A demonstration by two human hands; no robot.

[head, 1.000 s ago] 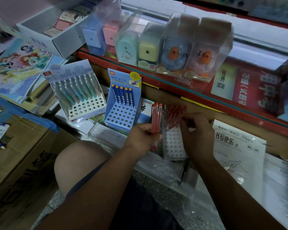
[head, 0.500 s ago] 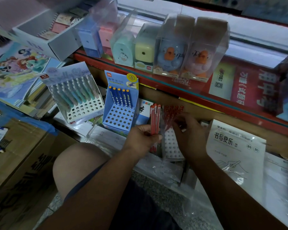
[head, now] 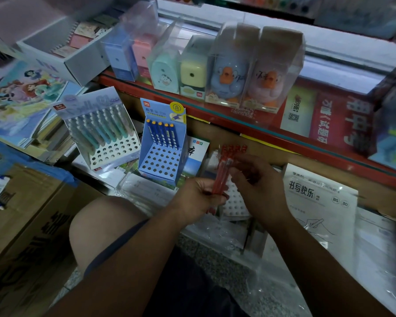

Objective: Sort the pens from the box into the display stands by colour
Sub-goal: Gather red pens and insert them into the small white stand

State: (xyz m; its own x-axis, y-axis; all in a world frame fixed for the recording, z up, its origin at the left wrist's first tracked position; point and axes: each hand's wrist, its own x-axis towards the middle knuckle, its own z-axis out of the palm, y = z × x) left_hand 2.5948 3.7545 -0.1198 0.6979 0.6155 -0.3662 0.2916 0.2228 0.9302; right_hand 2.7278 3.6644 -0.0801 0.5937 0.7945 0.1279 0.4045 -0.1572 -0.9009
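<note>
My left hand grips a small bunch of red pens, held upright. Just to its right, my right hand pinches the top of one pen of that bunch. Behind both hands stands a white perforated display stand with a row of red pens at its back, partly hidden by my right hand. To the left, a blue stand holds several dark blue pens. Further left, a pale stand holds several teal pens.
A red-edged shelf above the stands carries boxed pencil sharpeners. A writing booklet lies to the right in plastic. Cardboard cartons stand at the left, and my knee sits below the stands. Picture books are stacked at the far left.
My right hand has come back from the red pens in the white stand to the top of the bunch in my left hand. The bunch has tilted slightly right.
</note>
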